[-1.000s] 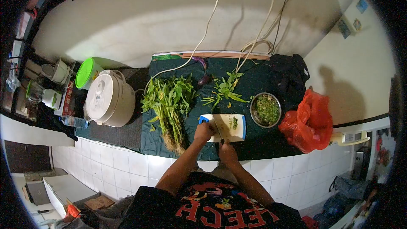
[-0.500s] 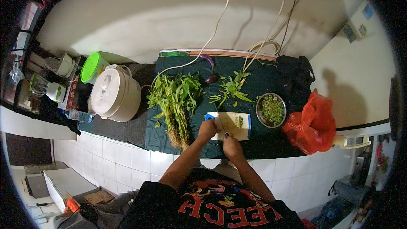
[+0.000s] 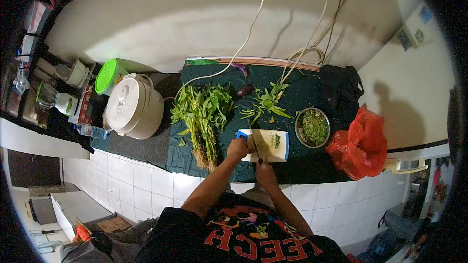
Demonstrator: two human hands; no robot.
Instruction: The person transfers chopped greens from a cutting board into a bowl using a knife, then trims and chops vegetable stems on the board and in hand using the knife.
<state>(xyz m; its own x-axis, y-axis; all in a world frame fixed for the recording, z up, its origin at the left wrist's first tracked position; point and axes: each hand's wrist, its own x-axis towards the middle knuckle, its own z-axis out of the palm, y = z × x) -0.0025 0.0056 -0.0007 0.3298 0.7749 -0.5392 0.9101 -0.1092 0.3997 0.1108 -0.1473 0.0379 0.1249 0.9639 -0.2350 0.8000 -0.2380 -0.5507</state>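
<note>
My right hand [image 3: 265, 173] is closed around the dark handle of a knife [image 3: 254, 141], whose blade points away over the white cutting board [image 3: 268, 152] with blue ends. At the board's left end is my left hand [image 3: 238, 149], its fingers bent and closed; what they hold, if anything, is too small to tell. A little pile of chopped greens [image 3: 276, 140] lies on the board's right half. Right of the board, a metal bowl [image 3: 298, 134] holds chopped greens. Loose leafy stems [image 3: 267, 103] lie behind the board, and a large rooted bunch [image 3: 204, 112] lies to its left.
Two purple eggplants [image 3: 245, 90] lie near the back of the dark cloth [image 3: 292, 75]. A red plastic bag [image 3: 360, 143] stands at the right edge. On the left are a rice cooker [image 3: 136, 107] and a green-lidded container [image 3: 106, 76]. A white cable crosses the cloth.
The view has shifted, so the table sits slightly farther right than a second ago. The knife stays in my right hand, and both hands remain at the board.
</note>
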